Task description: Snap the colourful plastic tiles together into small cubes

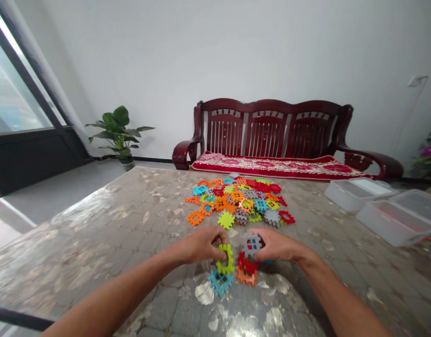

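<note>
- Your left grip (pixel 204 244) pinches a lime piece (pixel 230 259);
- your right grip (pixel 276 245) pinches a gray piece (pixel 248 252), some fingers hidden;
- just beside that grip, a red piece (pixel 248 264) shows partly covered

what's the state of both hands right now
Left hand: closed, holding a lime-green toothed piece.
Right hand: closed, holding a gray windowed piece.

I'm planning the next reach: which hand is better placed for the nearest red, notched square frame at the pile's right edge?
Likely the right hand: it's nearer that red frame than the left hand. Both are occupied: the right holds a grey notched grid square, the left a lime-green notched piece.
</note>
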Available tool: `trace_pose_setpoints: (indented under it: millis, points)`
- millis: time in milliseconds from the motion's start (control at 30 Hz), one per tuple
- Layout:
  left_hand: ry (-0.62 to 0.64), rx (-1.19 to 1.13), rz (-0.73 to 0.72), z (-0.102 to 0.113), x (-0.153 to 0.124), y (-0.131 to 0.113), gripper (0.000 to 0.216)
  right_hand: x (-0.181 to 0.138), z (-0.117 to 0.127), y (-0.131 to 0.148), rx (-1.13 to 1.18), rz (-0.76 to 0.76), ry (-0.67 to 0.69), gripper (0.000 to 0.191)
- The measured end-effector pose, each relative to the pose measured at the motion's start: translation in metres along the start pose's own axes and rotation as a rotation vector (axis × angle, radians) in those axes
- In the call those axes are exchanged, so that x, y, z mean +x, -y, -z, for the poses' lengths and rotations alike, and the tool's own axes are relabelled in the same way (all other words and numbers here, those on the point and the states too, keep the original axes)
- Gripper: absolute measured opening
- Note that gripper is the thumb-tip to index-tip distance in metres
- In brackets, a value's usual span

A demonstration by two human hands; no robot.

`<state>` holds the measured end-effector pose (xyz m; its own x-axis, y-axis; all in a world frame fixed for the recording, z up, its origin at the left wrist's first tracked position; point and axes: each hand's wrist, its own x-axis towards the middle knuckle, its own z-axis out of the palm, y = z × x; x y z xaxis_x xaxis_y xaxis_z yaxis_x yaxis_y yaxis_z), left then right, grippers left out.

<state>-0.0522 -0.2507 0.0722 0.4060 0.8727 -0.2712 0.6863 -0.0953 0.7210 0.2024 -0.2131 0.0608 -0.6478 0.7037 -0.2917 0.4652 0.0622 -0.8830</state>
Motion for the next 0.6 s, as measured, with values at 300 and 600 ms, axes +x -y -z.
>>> trace_pose_setpoints:
  millis: [300, 600]
  points:
    - [0.072, 0.399, 0.01, -0.031, -0.02, -0.003, 0.043, -0.005, -0.02, -0.001, -0.504, 0.077, 0.04, 0.048]
    - [0.052, 0.531, -0.069, -0.024, -0.014, -0.002, 0.038, -0.002, -0.022, 0.0, -0.725, 0.139, -0.096, 0.028]
